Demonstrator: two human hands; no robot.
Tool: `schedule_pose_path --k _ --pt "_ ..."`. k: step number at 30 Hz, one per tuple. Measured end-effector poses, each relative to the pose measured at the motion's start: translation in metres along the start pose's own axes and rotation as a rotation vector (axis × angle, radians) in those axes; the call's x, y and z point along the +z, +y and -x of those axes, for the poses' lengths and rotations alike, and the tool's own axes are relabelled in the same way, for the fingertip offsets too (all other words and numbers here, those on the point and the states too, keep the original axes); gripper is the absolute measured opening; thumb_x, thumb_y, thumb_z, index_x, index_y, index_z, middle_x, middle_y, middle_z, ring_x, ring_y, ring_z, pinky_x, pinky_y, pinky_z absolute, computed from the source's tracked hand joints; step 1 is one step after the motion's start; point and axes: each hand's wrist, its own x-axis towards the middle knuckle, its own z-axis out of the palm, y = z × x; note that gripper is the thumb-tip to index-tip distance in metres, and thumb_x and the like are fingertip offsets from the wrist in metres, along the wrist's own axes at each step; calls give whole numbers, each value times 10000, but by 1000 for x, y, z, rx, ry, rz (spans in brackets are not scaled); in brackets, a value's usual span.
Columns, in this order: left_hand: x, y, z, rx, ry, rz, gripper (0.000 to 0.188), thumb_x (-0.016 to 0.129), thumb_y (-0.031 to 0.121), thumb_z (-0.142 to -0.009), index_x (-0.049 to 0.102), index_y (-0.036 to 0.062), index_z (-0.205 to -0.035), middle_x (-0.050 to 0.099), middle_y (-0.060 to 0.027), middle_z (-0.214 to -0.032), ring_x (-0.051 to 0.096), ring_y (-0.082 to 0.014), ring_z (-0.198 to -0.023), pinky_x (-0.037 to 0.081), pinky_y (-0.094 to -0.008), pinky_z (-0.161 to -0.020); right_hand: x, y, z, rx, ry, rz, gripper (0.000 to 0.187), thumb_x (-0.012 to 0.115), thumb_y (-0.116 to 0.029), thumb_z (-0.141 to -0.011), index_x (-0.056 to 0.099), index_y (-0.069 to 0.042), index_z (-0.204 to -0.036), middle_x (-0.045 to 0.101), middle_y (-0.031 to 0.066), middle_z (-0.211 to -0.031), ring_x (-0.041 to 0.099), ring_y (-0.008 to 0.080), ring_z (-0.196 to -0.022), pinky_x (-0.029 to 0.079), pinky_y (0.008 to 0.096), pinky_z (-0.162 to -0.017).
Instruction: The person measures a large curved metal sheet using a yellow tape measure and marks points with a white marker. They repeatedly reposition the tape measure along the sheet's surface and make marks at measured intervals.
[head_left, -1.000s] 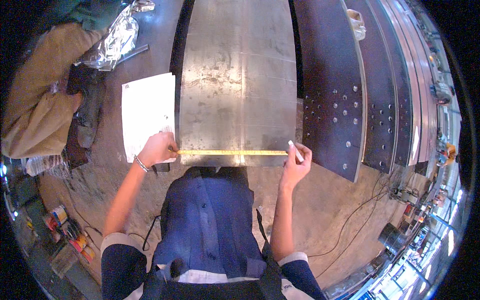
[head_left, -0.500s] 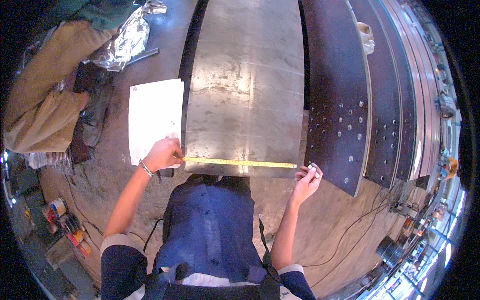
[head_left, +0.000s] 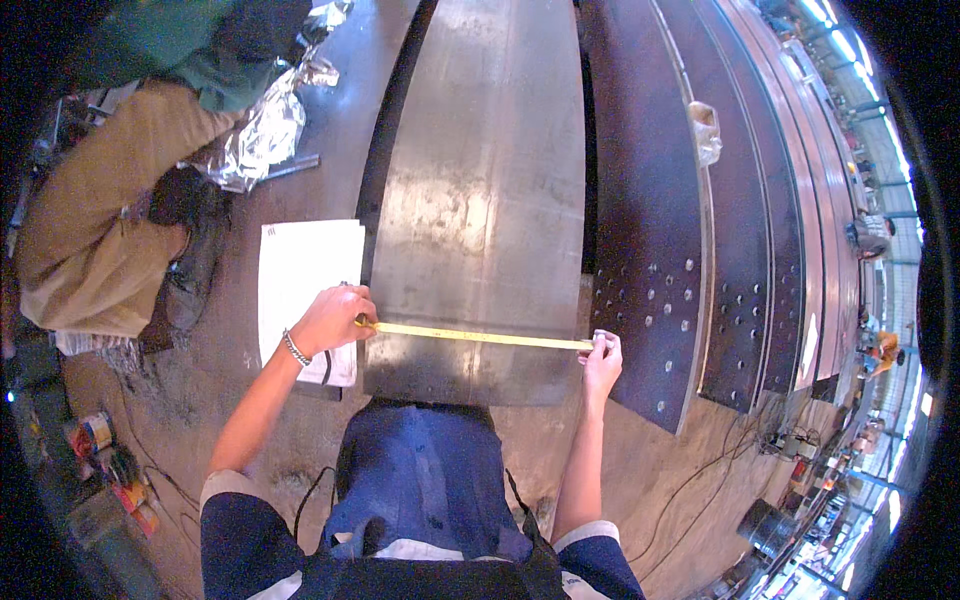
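A yellow tape measure (head_left: 480, 337) stretches across the near end of a grey metal plate (head_left: 470, 260). At the plate's left edge, my left hand (head_left: 335, 318) is closed on one end of the tape; whether a case is inside the fingers is hidden. My right hand (head_left: 601, 365) is closed at the tape's other end, just past the plate's right edge. A small whitish piece shows at its fingertips, too blurred to name. White paper sheets (head_left: 312, 258) lie left of the plate, partly under my left hand and wrist.
Dark metal plates with holes (head_left: 645, 220) lie to the right. Crumpled silvery wrapping (head_left: 262, 135) and a co-worker's bent leg (head_left: 110, 220) are at the far left. Cables (head_left: 690, 490) run over the floor at right. A clear plastic bag (head_left: 705, 135) rests on a plate edge.
My right hand has moved in to the tape's end, where it was slightly apart before. The tape now crosses the plate farther from its near edge. The view has shifted.
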Motion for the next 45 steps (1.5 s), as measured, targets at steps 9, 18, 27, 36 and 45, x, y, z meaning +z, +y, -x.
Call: schedule_pose_path --k 9,18,27,36,45 --pt "-70 -53 -113 65 195 -173 186 807 230 -723 697 98 -795 656 -71 -822 653 -300 -845 530 -422 -770 64 -70 -121 -65 -35 -146 186 570 -162 -995 649 -25 -1093 702 66 -839 655 115 -615 551 255 -525" --pt "-111 -92 -202 -16 230 -291 159 802 208 -749 719 101 -832 677 -58 -900 653 -279 -954 527 -411 -852 137 -99 -224 -194 66 -70 190 705 -188 -899 724 -18 -982 722 120 -856 676 186 -594 575 329 -594" --pt "-108 -129 -224 -20 193 -216 166 808 212 -736 728 84 -803 670 -60 -878 654 -290 -898 526 -403 -849 158 -121 -232 -343 151 219 173 748 -209 -844 724 -53 -914 736 126 -839 714 276 -796 535 364 -746" --pt "-105 -142 -237 -35 172 -211 154 793 239 -764 739 101 -807 681 -42 -858 647 -266 -883 529 -388 -820 164 -130 -228 -371 188 202 172 755 -197 -838 716 -39 -894 737 120 -829 721 237 -783 533 339 -749" --pt "-108 -139 -241 -94 118 -214 147 790 245 -756 732 121 -810 705 -39 -848 652 -263 -894 532 -403 -827 168 -126 -231 -361 231 210 161 765 -180 -837 697 -58 -917 736 114 -813 722 241 -744 541 351 -718"
